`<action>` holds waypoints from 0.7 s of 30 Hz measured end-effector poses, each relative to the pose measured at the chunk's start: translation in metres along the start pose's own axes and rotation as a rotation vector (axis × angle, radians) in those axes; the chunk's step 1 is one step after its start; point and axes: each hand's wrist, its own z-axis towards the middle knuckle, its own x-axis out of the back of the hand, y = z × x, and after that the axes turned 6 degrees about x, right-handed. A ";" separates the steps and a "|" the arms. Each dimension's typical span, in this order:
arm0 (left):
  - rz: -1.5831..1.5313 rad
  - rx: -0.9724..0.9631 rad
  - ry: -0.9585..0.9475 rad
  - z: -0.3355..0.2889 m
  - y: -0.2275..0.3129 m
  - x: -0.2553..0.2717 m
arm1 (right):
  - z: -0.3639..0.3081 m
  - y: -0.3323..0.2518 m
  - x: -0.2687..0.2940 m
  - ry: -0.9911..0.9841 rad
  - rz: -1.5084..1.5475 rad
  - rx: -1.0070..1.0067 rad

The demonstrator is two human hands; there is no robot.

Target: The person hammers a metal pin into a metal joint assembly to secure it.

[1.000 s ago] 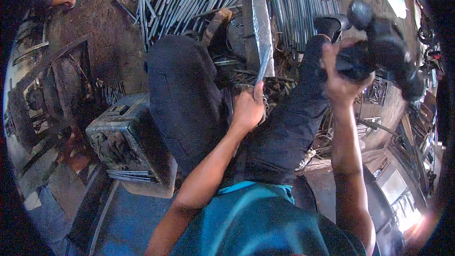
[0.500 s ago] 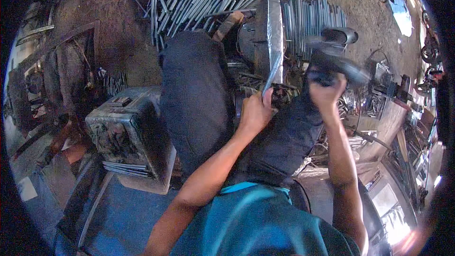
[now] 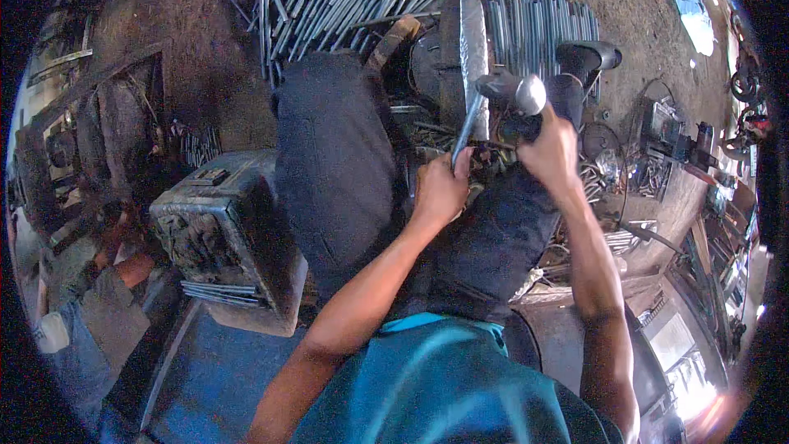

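Note:
My left hand [image 3: 442, 187] is closed around the near end of a thin metal rod [image 3: 467, 133]. The rod points away from me, its far end at the shiny edge of a long steel block [image 3: 473, 37] between my legs. In my closed right hand [image 3: 551, 152] is a hammer [image 3: 528, 94], its handle mostly hidden by the fingers. The hammer's head lies over the rod's far end. I cannot tell whether head and rod touch.
Beyond the block lies a big pile of metal rods [image 3: 353, 8], with a neater row of rods [image 3: 542, 29] to its right. A worn metal box [image 3: 271, 222] stands by my left leg, several rods [image 3: 218, 293] along it. Machine parts [image 3: 690, 148] stand at the right.
My right hand has swung the hammer left, from over my right leg to the rod's far end. My left hand and the rod have hardly moved.

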 end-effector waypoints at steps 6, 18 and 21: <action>-0.072 0.032 -0.035 -0.002 -0.001 0.003 | -0.022 0.010 0.022 0.771 0.395 0.214; -0.014 -0.025 0.032 0.002 0.001 0.004 | -0.005 -0.038 0.042 0.712 0.532 0.114; 0.013 -0.044 0.046 0.000 0.001 -0.001 | 0.004 -0.011 -0.011 0.529 0.793 0.002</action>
